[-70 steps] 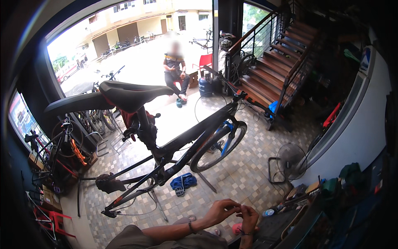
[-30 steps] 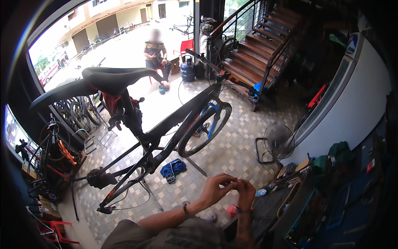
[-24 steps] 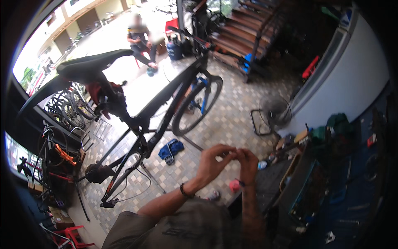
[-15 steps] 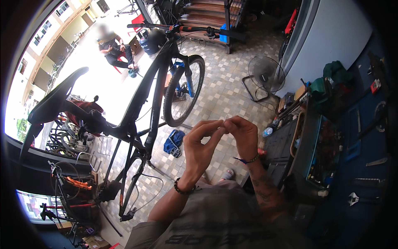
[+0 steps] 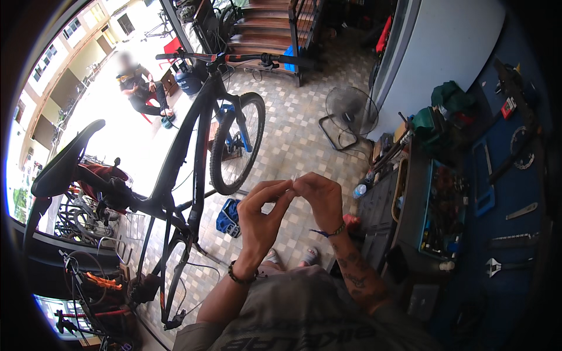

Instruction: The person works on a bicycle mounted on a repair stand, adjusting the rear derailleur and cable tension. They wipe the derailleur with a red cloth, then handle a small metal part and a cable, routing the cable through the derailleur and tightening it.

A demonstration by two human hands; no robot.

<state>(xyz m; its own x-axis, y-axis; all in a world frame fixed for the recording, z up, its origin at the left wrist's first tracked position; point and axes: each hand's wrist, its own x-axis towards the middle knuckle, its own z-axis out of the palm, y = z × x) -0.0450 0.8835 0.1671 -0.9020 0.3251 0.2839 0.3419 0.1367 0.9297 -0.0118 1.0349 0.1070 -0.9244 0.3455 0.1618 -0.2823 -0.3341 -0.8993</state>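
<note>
My left hand [image 5: 263,213] and my right hand [image 5: 319,202] meet in front of my chest, fingertips pinched together around a small pale, see-through piece [image 5: 294,179], too tiny to make out clearly. Just left of them stands a black mountain bike [image 5: 193,140] with blue fork parts, raised on a stand. A blue bag or cloth [image 5: 228,216] lies on the tiled floor below it. To the right of my hands is a dark workbench [image 5: 380,222] with a tray of small parts [image 5: 442,210]. My sandalled feet show beneath my wrists.
A fan [image 5: 349,114] stands by a white panel [image 5: 445,41]. Wooden stairs [image 5: 263,32] rise at the back. A seated person [image 5: 140,88] is at the bright entrance. Other bikes [image 5: 85,281] crowd the left; a blue tool board [image 5: 497,222] lines the right.
The view has swung down and toward the bench. My pinched hands appear higher in the picture, still joined at the fingertips; the bike and seated person have shifted left in view.
</note>
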